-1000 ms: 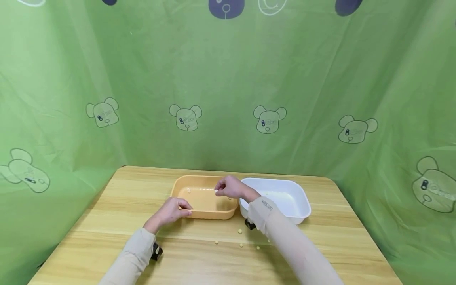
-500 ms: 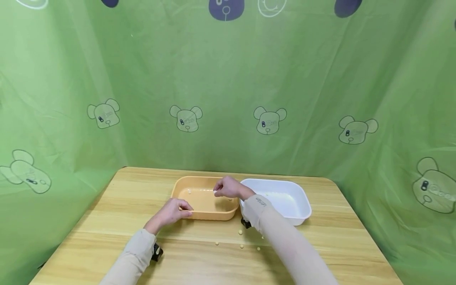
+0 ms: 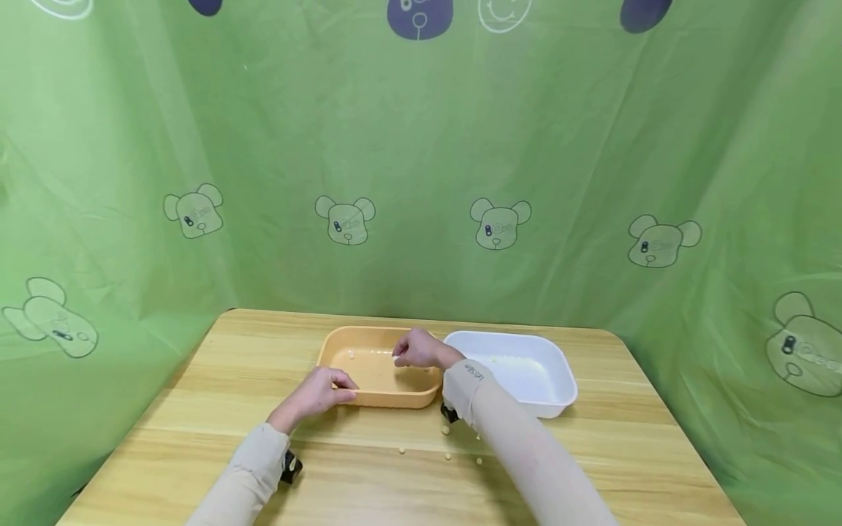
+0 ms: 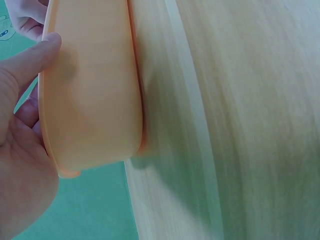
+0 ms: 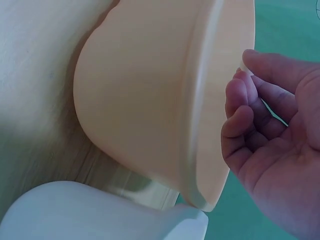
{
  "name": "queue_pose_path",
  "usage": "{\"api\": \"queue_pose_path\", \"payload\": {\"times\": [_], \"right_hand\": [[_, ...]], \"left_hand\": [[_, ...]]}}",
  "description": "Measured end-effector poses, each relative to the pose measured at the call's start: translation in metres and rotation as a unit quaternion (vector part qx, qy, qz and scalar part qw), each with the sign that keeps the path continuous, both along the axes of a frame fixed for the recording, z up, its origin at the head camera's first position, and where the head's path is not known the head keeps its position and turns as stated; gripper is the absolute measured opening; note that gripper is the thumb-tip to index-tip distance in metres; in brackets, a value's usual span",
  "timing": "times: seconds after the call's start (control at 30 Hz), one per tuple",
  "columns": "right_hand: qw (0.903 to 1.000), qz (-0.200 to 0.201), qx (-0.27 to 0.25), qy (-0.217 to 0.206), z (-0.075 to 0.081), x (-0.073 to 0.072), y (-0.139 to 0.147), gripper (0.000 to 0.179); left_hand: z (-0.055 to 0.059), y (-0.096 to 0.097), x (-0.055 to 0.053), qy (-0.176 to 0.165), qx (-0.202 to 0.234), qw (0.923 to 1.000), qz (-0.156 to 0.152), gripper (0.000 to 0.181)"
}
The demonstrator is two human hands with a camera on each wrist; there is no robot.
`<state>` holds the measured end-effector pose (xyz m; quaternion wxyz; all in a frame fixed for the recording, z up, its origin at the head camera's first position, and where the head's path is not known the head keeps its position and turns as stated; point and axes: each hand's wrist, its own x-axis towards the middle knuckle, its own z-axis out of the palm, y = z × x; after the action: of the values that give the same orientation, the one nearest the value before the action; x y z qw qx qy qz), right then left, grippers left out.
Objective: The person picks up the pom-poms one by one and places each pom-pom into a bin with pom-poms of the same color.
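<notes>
My left hand grips the near rim of an orange plastic basin. In the left wrist view the thumb lies on the basin's outer wall and the fingers reach behind the rim. Over the basin's right part, my right hand pinches a small whitish piece between thumb and fingertips. Its other fingers are curled, seen in the right wrist view. A few small pale pieces lie in the basin, one pale piece near its left end. What the right fingers hold is mostly hidden.
A white basin stands right beside the orange one, partly behind my right sleeve. Several small yellowish pieces, such as a round yellowish piece, lie on the wooden table in front. A green curtain surrounds the table.
The right hand has shifted slightly left over the orange basin, and its forearm has swung a little left. It keeps its pinch. The left hand stays on the rim.
</notes>
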<state>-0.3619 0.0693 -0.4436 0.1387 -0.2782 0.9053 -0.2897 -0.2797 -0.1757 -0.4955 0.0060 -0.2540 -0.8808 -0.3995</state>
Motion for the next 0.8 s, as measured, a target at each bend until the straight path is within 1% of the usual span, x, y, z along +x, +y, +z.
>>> {"api": "queue_pose_path", "payload": {"times": [0.23, 0.3, 0.57, 0.8], "right_hand": [[0.9994, -0.019, -0.018, -0.023, -0.004, 0.0, 0.007, 0.027], [0.9991, -0.024, -0.023, -0.027, -0.004, 0.001, 0.009, 0.027], [0.999, -0.02, -0.036, -0.013, 0.003, 0.01, 0.016, 0.025], [0.999, -0.014, -0.043, -0.004, 0.012, 0.021, 0.028, 0.019]], "left_hand": [[0.0, 0.005, 0.0, -0.008, -0.003, 1.0, -0.003, 0.004], [0.0, 0.006, 0.001, -0.014, -0.003, 0.9999, -0.002, 0.005], [0.001, 0.005, 0.002, -0.024, -0.001, 0.9997, 0.004, 0.004], [0.003, 0.003, 0.0, -0.023, -0.018, 0.9996, 0.001, 0.004]]}}
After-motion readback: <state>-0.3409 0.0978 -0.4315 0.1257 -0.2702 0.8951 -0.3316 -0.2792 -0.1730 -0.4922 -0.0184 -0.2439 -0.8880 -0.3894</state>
